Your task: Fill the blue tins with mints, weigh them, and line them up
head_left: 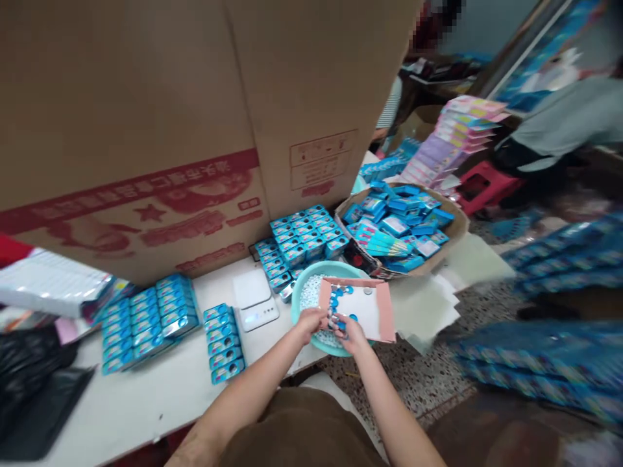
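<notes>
My left hand (311, 323) is closed at the left edge of a shallow cardboard tray (384, 310) with pink sides and a white bottom; what its fingers grip is too small to make out. Close beside it, my right hand (351, 334) has its fingers bent around small blue round pieces (335, 301) inside the tray. A silvery disc (367, 291) lies farther back in the tray. Under the tray stands a mint-green basin (298, 295) holding many small white and bluish beads (311, 292).
A digital scale (256, 305) and rows of small blue boxes (224, 344) sit on the white table (146, 402). Behind stands a large brown carton (146, 130). At right are an open carton of blue packs (394, 217), a red stool (487, 185) and a person's grey sleeve (559, 123).
</notes>
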A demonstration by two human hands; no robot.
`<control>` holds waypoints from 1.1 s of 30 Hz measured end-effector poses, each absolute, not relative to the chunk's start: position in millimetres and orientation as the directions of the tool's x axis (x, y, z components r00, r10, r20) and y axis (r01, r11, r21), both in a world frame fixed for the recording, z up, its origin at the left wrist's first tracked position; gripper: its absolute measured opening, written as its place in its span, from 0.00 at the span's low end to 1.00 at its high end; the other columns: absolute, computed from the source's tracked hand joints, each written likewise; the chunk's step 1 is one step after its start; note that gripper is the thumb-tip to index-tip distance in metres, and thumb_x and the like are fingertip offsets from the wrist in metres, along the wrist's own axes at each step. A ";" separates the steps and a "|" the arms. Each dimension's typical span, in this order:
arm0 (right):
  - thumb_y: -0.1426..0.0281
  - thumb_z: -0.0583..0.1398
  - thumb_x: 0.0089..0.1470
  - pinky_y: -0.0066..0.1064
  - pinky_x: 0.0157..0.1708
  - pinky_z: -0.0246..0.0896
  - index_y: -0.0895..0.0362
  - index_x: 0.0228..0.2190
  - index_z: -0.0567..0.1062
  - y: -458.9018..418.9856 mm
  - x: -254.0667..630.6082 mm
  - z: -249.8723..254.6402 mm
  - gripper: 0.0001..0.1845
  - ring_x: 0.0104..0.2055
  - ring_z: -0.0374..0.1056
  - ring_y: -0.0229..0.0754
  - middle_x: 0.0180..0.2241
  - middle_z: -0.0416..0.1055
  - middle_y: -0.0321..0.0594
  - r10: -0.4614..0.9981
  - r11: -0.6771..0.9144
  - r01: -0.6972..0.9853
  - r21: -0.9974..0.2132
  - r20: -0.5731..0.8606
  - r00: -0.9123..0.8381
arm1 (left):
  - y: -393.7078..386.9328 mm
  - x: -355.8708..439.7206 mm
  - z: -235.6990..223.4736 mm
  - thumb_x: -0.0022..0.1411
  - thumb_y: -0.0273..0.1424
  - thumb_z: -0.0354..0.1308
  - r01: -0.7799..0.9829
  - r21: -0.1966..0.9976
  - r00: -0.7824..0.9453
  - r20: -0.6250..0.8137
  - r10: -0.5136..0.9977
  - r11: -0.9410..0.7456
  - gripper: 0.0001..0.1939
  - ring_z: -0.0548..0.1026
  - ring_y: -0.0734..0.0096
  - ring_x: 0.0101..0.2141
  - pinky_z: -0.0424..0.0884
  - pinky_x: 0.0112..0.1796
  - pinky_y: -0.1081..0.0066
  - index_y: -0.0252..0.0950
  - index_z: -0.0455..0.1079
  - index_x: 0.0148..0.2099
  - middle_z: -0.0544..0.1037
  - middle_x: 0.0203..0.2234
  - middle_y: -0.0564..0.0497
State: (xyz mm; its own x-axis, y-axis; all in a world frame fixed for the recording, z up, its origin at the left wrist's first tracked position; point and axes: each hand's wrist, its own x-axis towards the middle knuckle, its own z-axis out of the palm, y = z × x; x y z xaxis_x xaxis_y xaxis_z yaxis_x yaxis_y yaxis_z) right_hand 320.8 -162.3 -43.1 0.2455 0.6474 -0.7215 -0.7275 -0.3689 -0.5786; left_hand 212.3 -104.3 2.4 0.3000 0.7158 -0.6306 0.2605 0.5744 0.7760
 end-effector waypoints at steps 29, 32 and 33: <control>0.69 0.61 0.42 0.20 0.11 0.39 0.58 0.28 0.73 -207.3 162.0 -13.2 0.08 0.15 0.50 0.27 0.21 0.63 0.33 0.657 -0.544 -0.711 -0.446 -0.753 -0.031 | -149.0 -87.3 -26.4 0.63 0.30 0.44 0.901 0.255 0.398 -0.166 0.902 -0.350 0.14 0.66 0.56 0.44 0.56 0.42 0.60 0.38 0.72 0.40 0.75 0.37 0.42; 0.71 0.62 0.38 0.20 0.11 0.38 0.58 0.28 0.73 -210.6 151.1 -12.3 0.09 0.16 0.50 0.27 0.22 0.64 0.33 0.656 -0.558 -0.693 -0.456 -0.754 -0.031 | -147.9 -87.7 -24.8 0.61 0.26 0.44 0.877 0.204 0.471 -0.191 0.861 -0.435 0.14 0.66 0.55 0.44 0.55 0.46 0.58 0.36 0.71 0.41 0.73 0.37 0.41; 0.72 0.63 0.36 0.20 0.12 0.38 0.58 0.28 0.74 -211.8 147.2 -12.7 0.11 0.16 0.50 0.26 0.22 0.64 0.33 0.659 -0.561 -0.679 -0.474 -0.752 -0.020 | -147.6 -88.2 -24.8 0.60 0.24 0.44 0.868 0.198 0.491 -0.198 0.848 -0.456 0.14 0.66 0.56 0.44 0.54 0.47 0.58 0.35 0.70 0.41 0.73 0.37 0.41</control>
State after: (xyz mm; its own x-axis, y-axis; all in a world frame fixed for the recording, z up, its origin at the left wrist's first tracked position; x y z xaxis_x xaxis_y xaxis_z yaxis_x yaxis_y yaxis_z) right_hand 147.2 -211.8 -12.7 -0.0203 0.6591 -0.7518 -0.6790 -0.5610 -0.4735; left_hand -88.2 -147.6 -24.8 0.4908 0.8485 -0.1979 0.8677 -0.4557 0.1984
